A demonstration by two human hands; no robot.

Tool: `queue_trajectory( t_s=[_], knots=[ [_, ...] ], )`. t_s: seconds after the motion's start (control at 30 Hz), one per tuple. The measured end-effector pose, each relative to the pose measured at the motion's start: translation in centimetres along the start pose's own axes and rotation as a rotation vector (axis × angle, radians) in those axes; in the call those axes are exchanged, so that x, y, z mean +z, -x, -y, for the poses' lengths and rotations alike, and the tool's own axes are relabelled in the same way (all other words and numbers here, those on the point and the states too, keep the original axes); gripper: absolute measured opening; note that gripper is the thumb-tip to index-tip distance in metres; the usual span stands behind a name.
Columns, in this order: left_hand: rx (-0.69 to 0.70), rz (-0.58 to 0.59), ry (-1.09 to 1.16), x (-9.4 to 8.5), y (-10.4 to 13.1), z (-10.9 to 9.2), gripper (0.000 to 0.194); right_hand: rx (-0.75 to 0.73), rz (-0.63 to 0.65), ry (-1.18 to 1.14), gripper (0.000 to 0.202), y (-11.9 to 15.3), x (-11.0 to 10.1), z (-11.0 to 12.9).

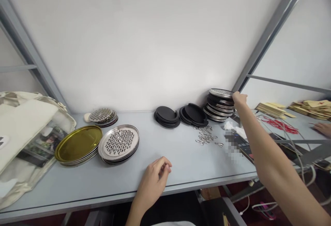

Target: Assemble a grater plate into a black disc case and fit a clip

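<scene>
My right hand [239, 98] reaches out to a stack of round metal and black discs [219, 110] against the wall. Its fingers grip the rim of the topmost round metal tray [219, 92], which has a patterned face; the fingertips are partly hidden. Near the front edge of the table, my left hand [156, 176] rests with its fingers curled in, and nothing shows in it. Beyond that hand lies a pile of round silver trays [121, 143] with dark triangular marks. Gold round trays [79, 145] are stacked beside it.
Black round holders [167, 115] and more black ones [193, 114] stand by the wall. Small metal hooks [206, 136] lie scattered near a phone [243, 146]. Smaller patterned discs [102, 115] and a cream bag [31, 143] are left. A co-worker's hand [323, 128] shows far right.
</scene>
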State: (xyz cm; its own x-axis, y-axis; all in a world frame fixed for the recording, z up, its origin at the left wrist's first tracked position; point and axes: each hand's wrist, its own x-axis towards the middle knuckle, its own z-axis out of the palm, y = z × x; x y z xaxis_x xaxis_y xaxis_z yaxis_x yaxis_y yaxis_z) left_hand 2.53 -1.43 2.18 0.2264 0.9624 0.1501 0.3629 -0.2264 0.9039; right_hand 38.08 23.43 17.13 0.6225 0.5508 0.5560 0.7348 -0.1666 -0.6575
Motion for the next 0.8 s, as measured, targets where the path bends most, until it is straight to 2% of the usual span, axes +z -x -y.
queue_trajectory(
  t_s=[0.1,0.17,0.23,0.3,0.37,0.43,0.5,0.57,0.6,0.67,0.73,0.8],
  knots=[
    [-0.008,-0.001,0.016,0.1,0.0,0.2,0.023,0.168,-0.036,-0.021,0.035,0.9,-0.1,0.6],
    [-0.015,-0.011,0.054,-0.2,0.2,-0.1,0.025,0.161,-0.019,-0.06,0.042,2.3,-0.3,1.0],
    [-0.021,-0.037,0.079,-1.1,0.7,-0.8,0.027,0.06,0.017,-0.117,0.05,4.5,-0.6,1.5],
    [-0.01,-0.106,0.05,-2.7,1.6,-1.9,0.027,-0.057,0.032,-0.178,0.049,7.5,-0.5,2.2],
    [-0.021,-0.237,0.002,-5.2,2.5,-2.9,0.026,-0.178,0.012,-0.244,0.044,10.9,0.0,3.1],
    [-0.032,-0.477,-0.101,-8.4,3.4,-3.1,0.027,-0.399,-0.035,-0.373,0.041,14.5,1.1,4.1],
    [-0.054,-0.716,-0.244,-11.8,4.1,-2.2,0.031,-0.655,0.026,-0.438,0.041,17.9,2.4,5.0],
    [-0.114,-0.883,-0.476,-15.1,4.7,-0.4,0.03,-0.872,0.143,-0.449,0.041,20.9,3.7,5.4],
    [-0.177,-0.891,-0.596,-16.5,4.9,0.7,0.03,-0.942,0.21,-0.44,0.04,22.1,4.1,5.4],
    [-0.275,-0.831,-0.698,-18.5,5.1,3.0,0.033,-1.074,0.359,-0.442,0.041,24.0,4.8,5.2],
    [-0.315,-0.742,-0.676,-19.5,5.2,5.0,0.038,-1.118,0.473,-0.444,0.044,25.1,5.3,4.7],
    [-0.29,-0.706,-0.67,-19.7,5.0,6.4,0.042,-1.122,0.543,-0.456,0.044,25.8,5.6,4.2]
  ],
)
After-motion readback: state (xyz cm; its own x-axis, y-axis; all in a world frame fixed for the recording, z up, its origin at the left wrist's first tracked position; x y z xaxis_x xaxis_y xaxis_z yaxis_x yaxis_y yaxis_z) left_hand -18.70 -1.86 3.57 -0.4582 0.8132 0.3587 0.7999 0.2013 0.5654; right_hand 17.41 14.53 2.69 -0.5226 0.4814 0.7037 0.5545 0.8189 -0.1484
